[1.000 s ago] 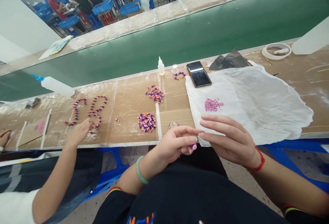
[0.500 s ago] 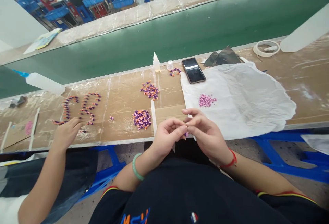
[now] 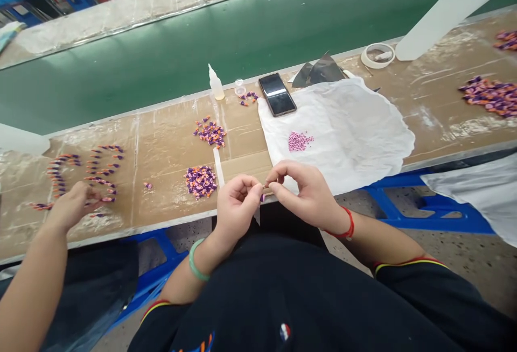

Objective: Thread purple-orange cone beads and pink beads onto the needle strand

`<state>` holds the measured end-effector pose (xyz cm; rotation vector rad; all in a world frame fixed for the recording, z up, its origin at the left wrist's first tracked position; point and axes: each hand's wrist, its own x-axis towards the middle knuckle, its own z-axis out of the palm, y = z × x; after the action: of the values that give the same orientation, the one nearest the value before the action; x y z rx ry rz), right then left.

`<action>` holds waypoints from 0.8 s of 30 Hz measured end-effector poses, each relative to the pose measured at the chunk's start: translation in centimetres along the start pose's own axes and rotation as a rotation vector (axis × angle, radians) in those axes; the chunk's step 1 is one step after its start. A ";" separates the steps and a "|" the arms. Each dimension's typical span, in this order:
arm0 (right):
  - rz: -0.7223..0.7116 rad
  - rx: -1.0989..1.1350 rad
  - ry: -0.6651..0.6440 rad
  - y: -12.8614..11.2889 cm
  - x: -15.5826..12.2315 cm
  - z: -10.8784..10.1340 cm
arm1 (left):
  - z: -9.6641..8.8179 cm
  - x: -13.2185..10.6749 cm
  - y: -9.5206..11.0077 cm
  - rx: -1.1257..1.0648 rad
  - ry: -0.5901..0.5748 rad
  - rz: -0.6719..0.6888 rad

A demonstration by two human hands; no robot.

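Your left hand (image 3: 236, 206) and right hand (image 3: 302, 193) meet at the counter's (image 3: 165, 150) near edge, just left of the white sheet (image 3: 347, 147). Both are curled almost shut, fingertips nearly together. One small purple piece (image 3: 262, 197) sits at those fingertips – you can't tell which hand has hold of it.

On the sheet lies one pile of tiny pink pieces (image 3: 300, 141). One black phone (image 3: 277, 94) rests on the sheet's far corner, and left of it stand one small clear cup (image 3: 239, 87) and one dropper bottle (image 3: 216, 84). Beyond the sheet's right side sits one roll of tape (image 3: 377, 56).

Left of the sheet are two purple-and-orange heaps (image 3: 209, 133), and further left, two curved rows of pieces (image 3: 103, 169) – a co-worker's hand (image 3: 72, 206) is touching the nearer end. Two more heaps (image 3: 490, 96) lie right of the sheet.
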<state>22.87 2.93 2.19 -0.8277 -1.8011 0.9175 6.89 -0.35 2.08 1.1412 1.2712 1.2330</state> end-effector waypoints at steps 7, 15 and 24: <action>-0.067 -0.132 -0.093 -0.2 0.3 -0.1 | 0.0 0.0 0.3 0.043 -0.053 -0.026; 0.219 0.234 -0.241 -0.4 0.7 -0.6 | -0.8 -0.1 -0.1 -0.147 -0.117 -0.115; 0.139 0.169 -0.274 -0.6 0.9 -0.4 | -1.2 -0.1 -0.5 -0.193 -0.128 -0.121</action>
<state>22.82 3.54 3.18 -0.7554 -1.8826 1.3079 5.68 -0.57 1.63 0.9736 1.0848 1.1474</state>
